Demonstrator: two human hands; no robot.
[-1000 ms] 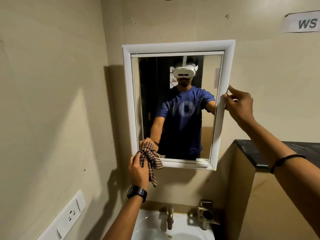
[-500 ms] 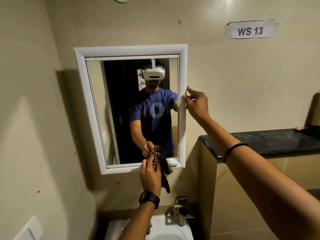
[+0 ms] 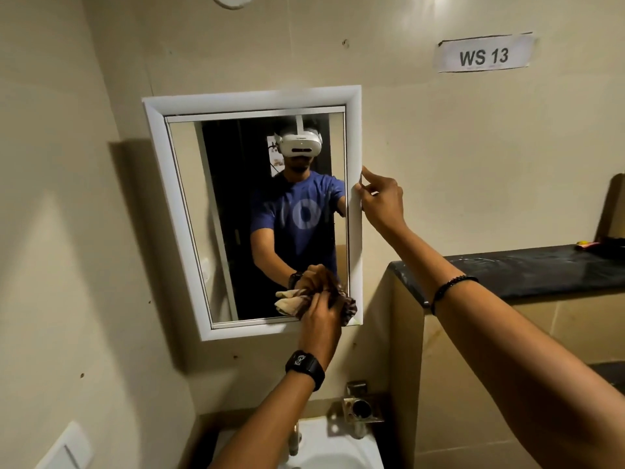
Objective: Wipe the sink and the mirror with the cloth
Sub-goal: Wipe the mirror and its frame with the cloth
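Note:
A white-framed mirror (image 3: 189, 211) hangs on the beige wall above a white sink (image 3: 324, 448), of which only the back rim shows at the bottom edge. My left hand (image 3: 321, 321) grips a bunched checked cloth (image 3: 348, 304) and presses it against the glass at the mirror's lower right corner. My right hand (image 3: 382, 201) pinches the right side of the mirror frame at mid height, thumb on the front and fingers behind the edge.
A tap (image 3: 293, 438) rises behind the sink, and a metal holder (image 3: 362, 407) is fixed to the wall beside it. At the right a dark stone counter (image 3: 527, 272) tops a low wall. A white switch plate (image 3: 66, 451) sits low on the left wall.
My left hand has slid the cloth along the mirror's bottom edge from the lower left corner to the lower right. My view has swung right and closer; the right hand stays on the frame.

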